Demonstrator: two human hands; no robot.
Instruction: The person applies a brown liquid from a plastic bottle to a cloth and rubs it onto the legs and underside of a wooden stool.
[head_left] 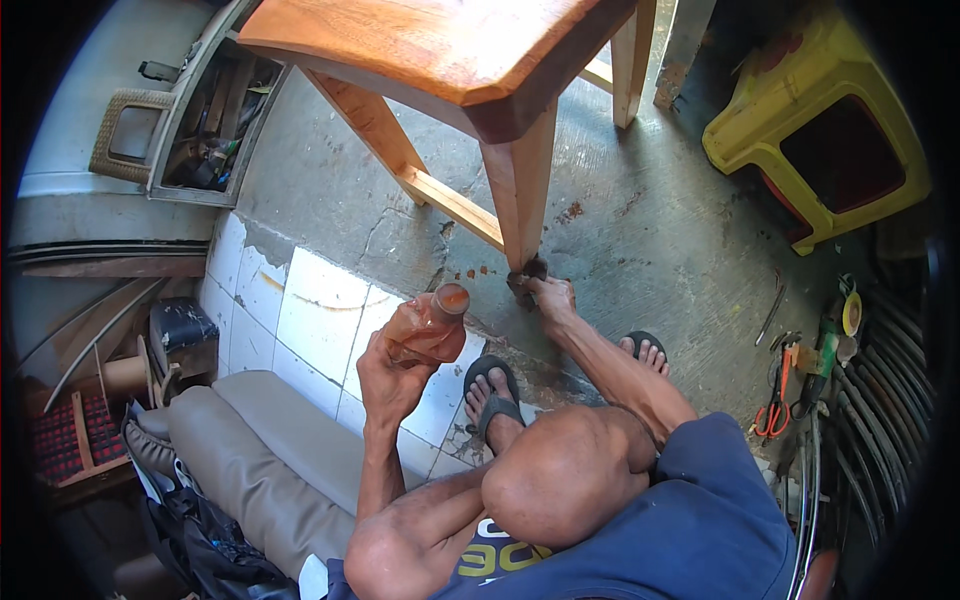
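Note:
My left hand (393, 382) is wrapped round a crumpled clear plastic bottle (425, 333) with reddish-brown liquid or staining in it, its round mouth tilted upward. Further right, my right hand (553, 303) pinches a dark pad or rag (525, 282) against the foot of a wooden leg (517, 185). That leg belongs to a stool or small table with a glossy orange-brown top (400, 40). Its lower rail (455, 208) and the far leg look paler than the top. Small brown drips (472, 273) dot the floor between the bottle and the leg.
A yellow plastic stool (830, 140) lies at the far right. Orange-handled scissors (775, 405), a green tool and coiled black tubing (890, 400) lie near my right side. Grey-brown padded cushions (270, 440) are at my left, below white tiles (320, 300). An open cabinet (215, 130) stands far left.

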